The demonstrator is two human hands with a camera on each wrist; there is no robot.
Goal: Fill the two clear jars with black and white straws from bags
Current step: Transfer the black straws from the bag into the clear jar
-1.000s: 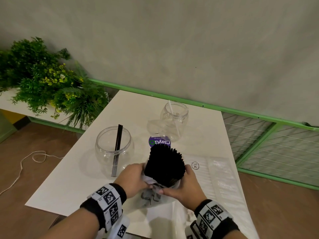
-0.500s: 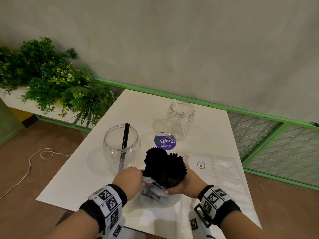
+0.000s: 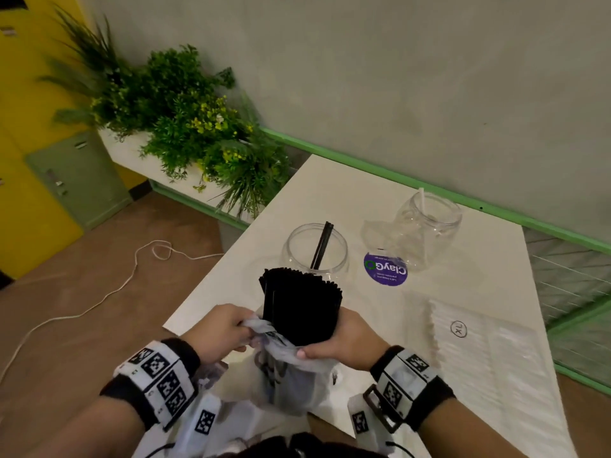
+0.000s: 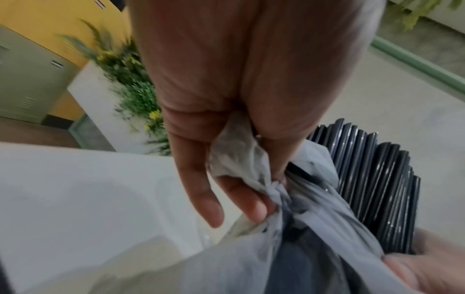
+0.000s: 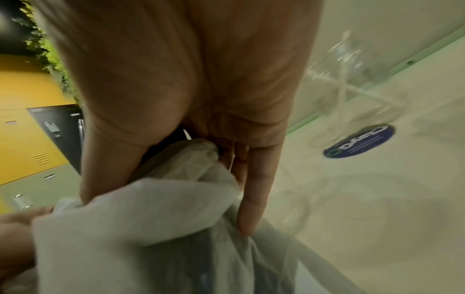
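Note:
A thick bundle of black straws (image 3: 302, 305) (image 4: 372, 179) sticks up out of a thin clear plastic bag (image 3: 291, 378) (image 4: 297, 228) (image 5: 151, 228) near the table's front edge. My left hand (image 3: 221, 328) (image 4: 239, 139) pinches the bag's bunched rim on the left. My right hand (image 3: 347, 338) (image 5: 191, 119) grips the bundle and bag from the right. Just behind stands a round clear jar (image 3: 314, 256) holding two black straws (image 3: 321, 244). A second clear jar (image 3: 426, 226) (image 5: 352, 83) with one white straw (image 3: 423, 206) stands farther back right.
A flat bag of white straws (image 3: 479, 352) lies on the white table (image 3: 330, 193) at the right. A purple round sticker (image 3: 385, 269) lies between the jars. Green plants (image 3: 185, 127) crowd the left, a green rail (image 3: 429, 193) runs behind, and a white cable (image 3: 99, 292) lies on the floor.
The head view has swung left and closer. The black bundle has come further out of the bag, and my left hand has bunched the bag's rim.

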